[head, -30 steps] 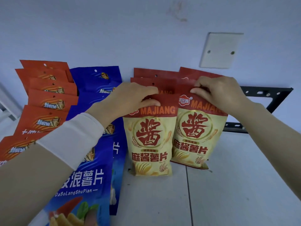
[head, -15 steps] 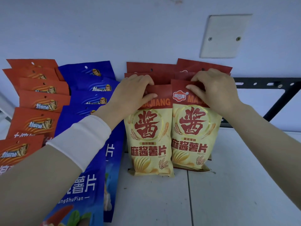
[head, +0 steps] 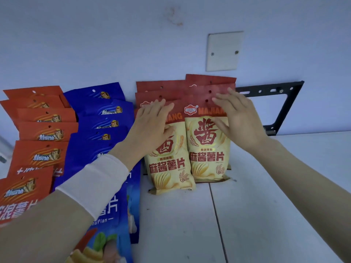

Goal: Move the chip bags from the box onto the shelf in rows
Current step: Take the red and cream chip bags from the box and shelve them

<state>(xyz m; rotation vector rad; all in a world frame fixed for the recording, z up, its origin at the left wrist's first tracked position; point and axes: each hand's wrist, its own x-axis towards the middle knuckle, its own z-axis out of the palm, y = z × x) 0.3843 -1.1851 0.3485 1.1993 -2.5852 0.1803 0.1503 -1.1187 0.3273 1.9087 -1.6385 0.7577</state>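
Note:
Two short rows of yellow chip bags with dark red tops stand on the white shelf point(head: 266, 215) against the wall. My left hand point(head: 152, 126) lies flat with straight fingers on the front left yellow bag point(head: 169, 171). On the front right yellow bag point(head: 207, 154) my right hand point(head: 237, 118) rests with its fingers spread and straight, over the red top. More red bag tops point(head: 209, 80) show behind both front bags. The box is out of view.
A row of blue chip bags point(head: 98, 114) stands left of the yellow ones, and a row of orange-red bags point(head: 39, 130) further left. A white wall plate point(head: 225, 51) and a black metal bracket point(head: 284, 109) sit behind. Bare shelf lies to the right.
Both hands have let go of the red bag tops they pinched and now lie open and flat on the front bags. The view has shifted slightly.

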